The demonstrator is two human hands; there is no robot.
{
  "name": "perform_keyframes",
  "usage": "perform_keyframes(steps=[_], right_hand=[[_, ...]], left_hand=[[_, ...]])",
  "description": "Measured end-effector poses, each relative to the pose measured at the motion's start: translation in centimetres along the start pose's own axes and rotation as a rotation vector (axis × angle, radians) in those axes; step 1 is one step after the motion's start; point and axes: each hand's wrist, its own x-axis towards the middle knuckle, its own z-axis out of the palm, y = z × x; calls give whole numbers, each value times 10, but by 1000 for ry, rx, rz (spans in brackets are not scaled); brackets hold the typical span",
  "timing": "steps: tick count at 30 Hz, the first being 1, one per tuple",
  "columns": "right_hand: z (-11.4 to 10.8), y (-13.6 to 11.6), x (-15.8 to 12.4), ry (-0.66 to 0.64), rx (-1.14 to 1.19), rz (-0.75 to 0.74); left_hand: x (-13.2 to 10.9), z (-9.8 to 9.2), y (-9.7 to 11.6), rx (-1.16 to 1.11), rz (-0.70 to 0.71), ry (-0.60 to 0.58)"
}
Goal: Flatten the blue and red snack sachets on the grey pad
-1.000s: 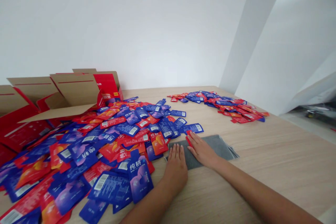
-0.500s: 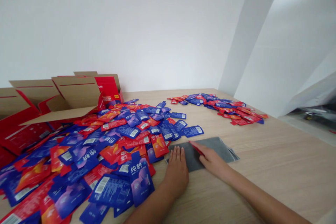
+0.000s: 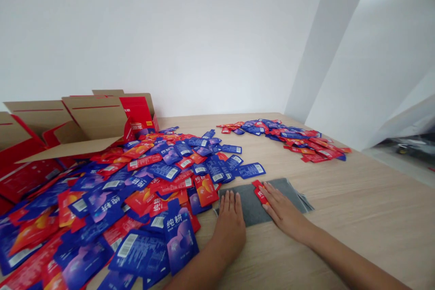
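My left hand (image 3: pixel 230 224) lies flat with its fingers stretched out on the left end of a thin dark-grey stack (image 3: pixel 288 195), whose loose, pale-edged layers fan out at the right. Whether these are bags or sheets I cannot tell. A small red sachet (image 3: pixel 257 190) with white lettering lies on the stack, partly covered by my right hand (image 3: pixel 282 208). That hand is open, fingers extended and pressing down on the sachet. Close to my left hand is the edge of a big heap of blue and red sachets (image 3: pixel 181 235).
Red cardboard boxes (image 3: pixel 136 108) with raised brown flaps stand at the back left, behind the heap. A second pile of red and blue sachets (image 3: pixel 288 136) lies at the back right of the wooden table (image 3: pixel 367 213). A white wall (image 3: pixel 217 45) rises behind.
My right hand has gone from gripping the red sachet on edge to lying flat over it on the grey stack. My left hand stays in place on the stack.
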Motion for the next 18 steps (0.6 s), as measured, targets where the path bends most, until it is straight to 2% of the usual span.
perform_keyframes(steps=[4, 8, 12, 18], right_hand=[[1, -33, 31, -34, -59, 2], [1, -50, 47, 2, -107, 20], [4, -51, 26, 31, -79, -1], [-9, -37, -9, -154, 26, -106]], left_hand=[[1, 0, -1, 8, 11, 6], [1, -4, -1, 15, 26, -12], [1, -3, -2, 3, 18, 2], [0, -6, 0, -14, 14, -43]])
